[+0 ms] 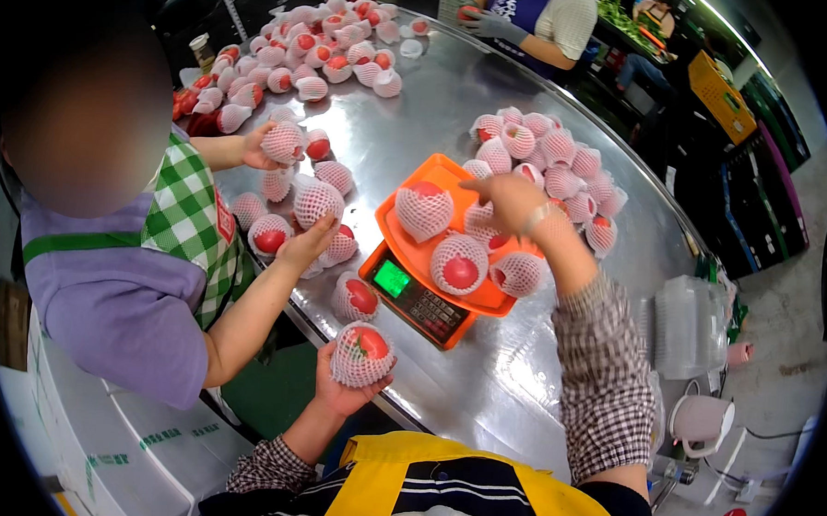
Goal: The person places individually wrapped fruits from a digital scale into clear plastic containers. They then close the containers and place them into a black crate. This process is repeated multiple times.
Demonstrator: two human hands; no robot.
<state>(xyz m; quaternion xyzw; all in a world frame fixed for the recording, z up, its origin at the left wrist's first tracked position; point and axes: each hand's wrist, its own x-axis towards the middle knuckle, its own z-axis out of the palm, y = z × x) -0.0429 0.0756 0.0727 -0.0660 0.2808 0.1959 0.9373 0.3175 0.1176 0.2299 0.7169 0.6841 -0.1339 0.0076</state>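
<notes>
My left hand [353, 384] grips a red tomato [366, 346] wrapped in pink foam netting, below the scale. My right hand [513, 202] is over the back of an orange tray [410, 239], fingers apart and near several netted tomatoes [459, 274] in it; whether its fingertips touch one is unclear. The tray sits on an orange scale [411, 309] with a lit green display. At the left, a co-worker in a checked green apron [185, 202] has their hands [313, 240] on netted fruit above my left hand.
Piles of netted tomatoes [316, 55] lie at the back left and right [556, 154] of the steel table [440, 84]. Another co-worker [543, 28] stands beyond it. Clear plastic containers [683, 330] and a pink kettle [702, 418] are at right, white cartons [138, 440] at lower left.
</notes>
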